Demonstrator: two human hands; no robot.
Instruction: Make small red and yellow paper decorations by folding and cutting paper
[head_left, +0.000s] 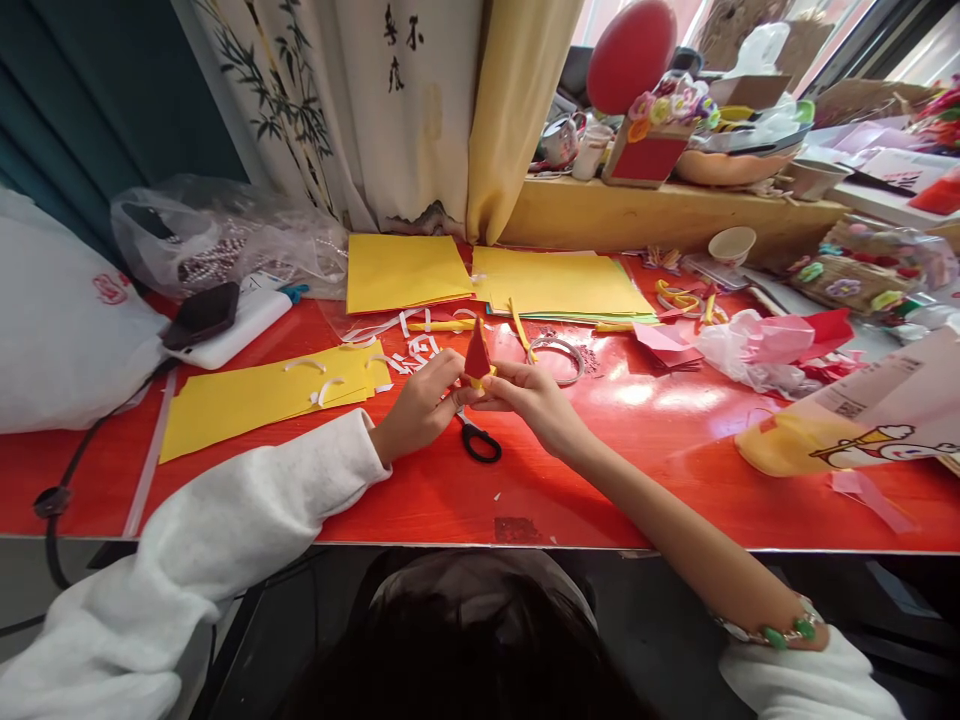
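Observation:
Between my two hands is a small folded paper piece (pixel 477 350), red with a pointed top and yellow near its base. My left hand (pixel 424 405) is closed on its left side, the fingertips pinching the lower part. From the right, my right hand (pixel 541 402) pinches the same piece near the yellow base. Just under the hands lie scissors (pixel 480 442); their black handle shows and the blades are mostly hidden. White paper strips (pixel 421 350) are scattered behind my left hand. A roll of tape (pixel 559 360) rests on the red table behind my right hand.
Yellow sheets (pixel 409 272) and another paper stack (pixel 562 280) lie at the back. Cut yellow paper (pixel 262 390) is at left, near a phone (pixel 201 316). A drink cup (pixel 847 410) lies at right beside crumpled pink paper (pixel 772 345). The table's front edge (pixel 450 546) is close.

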